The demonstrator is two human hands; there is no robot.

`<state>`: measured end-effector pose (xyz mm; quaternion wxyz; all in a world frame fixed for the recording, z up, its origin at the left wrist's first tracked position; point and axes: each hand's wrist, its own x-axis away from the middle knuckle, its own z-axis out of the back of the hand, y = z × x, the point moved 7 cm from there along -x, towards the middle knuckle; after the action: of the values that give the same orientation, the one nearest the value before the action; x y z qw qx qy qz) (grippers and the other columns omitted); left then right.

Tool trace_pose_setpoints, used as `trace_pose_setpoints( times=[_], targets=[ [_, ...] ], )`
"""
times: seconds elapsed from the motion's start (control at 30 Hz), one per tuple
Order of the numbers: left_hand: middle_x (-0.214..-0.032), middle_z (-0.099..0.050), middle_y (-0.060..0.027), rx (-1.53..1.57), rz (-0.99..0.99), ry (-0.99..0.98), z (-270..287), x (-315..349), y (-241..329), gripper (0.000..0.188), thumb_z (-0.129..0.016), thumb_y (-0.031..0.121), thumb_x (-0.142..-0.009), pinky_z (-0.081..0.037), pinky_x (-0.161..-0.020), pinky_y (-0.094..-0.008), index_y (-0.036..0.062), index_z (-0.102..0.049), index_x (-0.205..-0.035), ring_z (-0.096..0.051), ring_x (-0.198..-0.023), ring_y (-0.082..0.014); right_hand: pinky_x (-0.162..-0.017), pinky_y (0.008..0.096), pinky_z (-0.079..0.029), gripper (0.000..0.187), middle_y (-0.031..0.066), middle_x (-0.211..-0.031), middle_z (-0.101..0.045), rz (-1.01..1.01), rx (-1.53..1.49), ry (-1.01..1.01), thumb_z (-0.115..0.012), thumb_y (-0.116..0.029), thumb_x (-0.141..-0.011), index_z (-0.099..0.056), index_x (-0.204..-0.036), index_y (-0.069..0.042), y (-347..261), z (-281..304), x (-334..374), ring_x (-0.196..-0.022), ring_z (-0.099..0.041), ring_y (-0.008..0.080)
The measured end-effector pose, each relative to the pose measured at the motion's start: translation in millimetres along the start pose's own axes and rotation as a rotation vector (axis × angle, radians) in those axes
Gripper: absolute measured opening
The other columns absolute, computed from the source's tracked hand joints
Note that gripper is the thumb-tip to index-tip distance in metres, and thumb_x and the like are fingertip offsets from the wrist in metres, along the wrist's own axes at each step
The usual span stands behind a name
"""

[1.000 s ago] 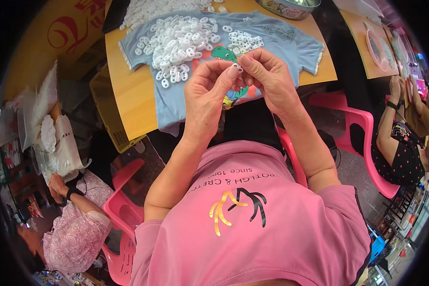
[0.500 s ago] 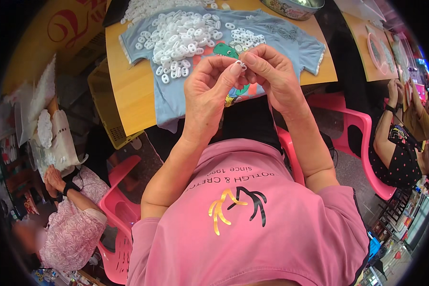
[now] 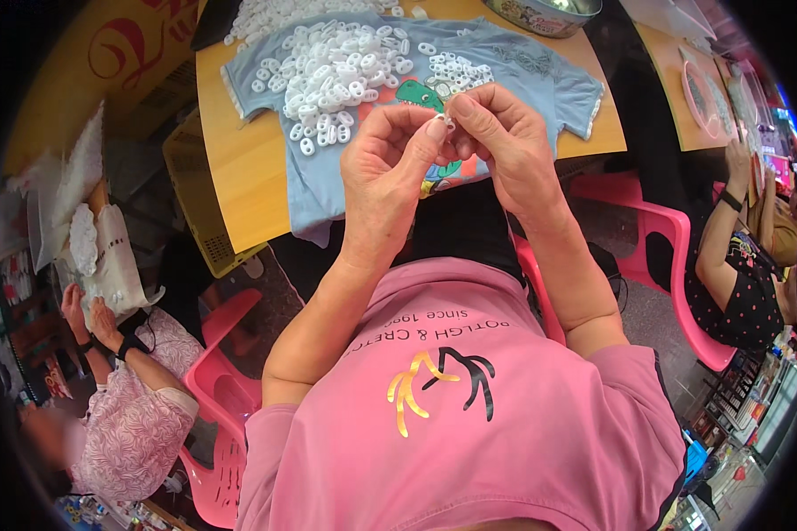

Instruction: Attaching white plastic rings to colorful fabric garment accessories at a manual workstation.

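Note:
My left hand (image 3: 388, 168) pinches a small white plastic piece (image 3: 445, 119) between thumb and forefinger. Close against it, my right hand (image 3: 507, 140) has its thumb and forefinger pressed together; what lies between them is too small and covered to make out. Both hands are raised over the near edge of a light blue T-shirt (image 3: 317, 190) with a green dinosaur print. On the shirt, beyond my left hand, spreads a heap of white oval pieces with two holes (image 3: 350, 66). A smaller cluster of finished-looking white pieces (image 3: 462, 71) lies beyond my fingertips.
The T-shirt covers much of a wooden table (image 3: 243, 199). A round tin (image 3: 553, 16) stands at its far right, and more white pieces (image 3: 301, 9) lie at the far edge. Pink chairs (image 3: 673, 239) are on both sides. Other people work at left and right.
My fingers have shifted slightly around the small white piece, which has turned a little. At left, another person's hands have moved apart; the person at right has raised a hand.

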<state>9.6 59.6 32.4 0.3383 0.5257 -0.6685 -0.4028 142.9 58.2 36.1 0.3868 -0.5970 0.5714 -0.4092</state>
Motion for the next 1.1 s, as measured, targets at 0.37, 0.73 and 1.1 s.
trace_pose_setpoints(
  times=[0.37,0.73,1.1],
  targets=[
    [-0.089,-0.064,-0.0052,0.02,0.0,-0.006,1,1,-1,0.013,-0.065,0.008,-0.092,-0.05,-0.068,-0.0226,-0.0011,-0.059,-0.1,-0.062,-0.077,-0.0096,-0.059,0.0211,-0.046,0.02,0.0022,-0.077,-0.063,0.109,0.2,0.014,-0.066,-0.018,-0.093,-0.061,-0.092,0.001,-6,-2,1,-0.066,-0.056,0.0063],
    [-0.091,-0.065,-0.0055,0.009,0.001,-0.003,2,1,0,0.013,-0.065,0.008,-0.092,-0.052,-0.072,-0.023,-0.0011,-0.059,-0.101,-0.064,-0.079,-0.0101,-0.059,0.0207,-0.047,0.022,0.0021,-0.077,-0.063,0.032,0.155,0.026,-0.065,-0.02,-0.094,-0.062,-0.091,0.001,-2,-2,3,-0.066,-0.056,0.0062],
    [-0.091,-0.065,-0.0056,-0.007,-0.011,0.008,1,3,3,0.012,-0.065,0.007,-0.092,-0.054,-0.072,-0.024,-0.0011,-0.059,-0.099,-0.065,-0.08,-0.0103,-0.061,0.0197,-0.047,0.017,0.0018,-0.081,-0.064,0.082,0.286,-0.001,-0.064,-0.017,-0.094,-0.062,-0.093,0.0,-9,-7,5,-0.072,-0.06,0.0073]
  ],
)
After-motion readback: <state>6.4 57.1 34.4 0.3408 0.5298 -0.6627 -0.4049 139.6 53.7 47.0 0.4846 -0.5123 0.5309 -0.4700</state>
